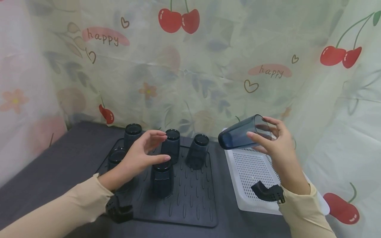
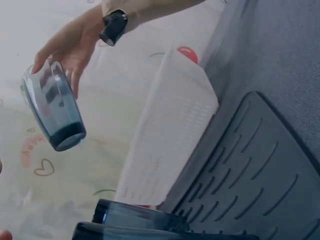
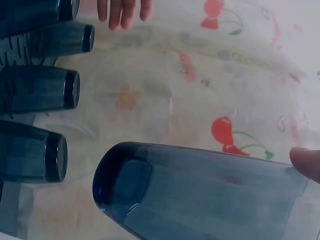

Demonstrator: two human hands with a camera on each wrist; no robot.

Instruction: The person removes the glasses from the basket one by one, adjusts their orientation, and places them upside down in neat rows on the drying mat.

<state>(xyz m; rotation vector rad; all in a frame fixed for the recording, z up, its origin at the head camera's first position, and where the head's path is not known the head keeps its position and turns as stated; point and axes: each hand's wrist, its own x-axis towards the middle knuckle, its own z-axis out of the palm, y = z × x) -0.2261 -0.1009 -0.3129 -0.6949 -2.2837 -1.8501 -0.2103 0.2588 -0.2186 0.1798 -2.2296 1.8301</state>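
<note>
In the head view my right hand (image 1: 278,142) grips a blue-tinted drinking glass (image 1: 241,134) near its rim. The glass is tilted, its dark thick base pointing left, held in the air over the white basket's far left part. My left hand (image 1: 140,153) is over the black drying mat (image 1: 190,211), thumb and fingers apart with nothing between them. Several similar glasses stand upside down on that mat, among them a front glass (image 1: 162,181) just under the left thumb and a right-hand glass (image 1: 197,152). Whether the thumb touches the front glass I cannot tell.
A white perforated basket (image 1: 235,178) stands on the dark cloth-covered table (image 1: 59,158), right of the mat. Printed curtains (image 1: 184,66) with cherries and hearts hang behind and at both sides. Black straps with small devices sit on both wrists.
</note>
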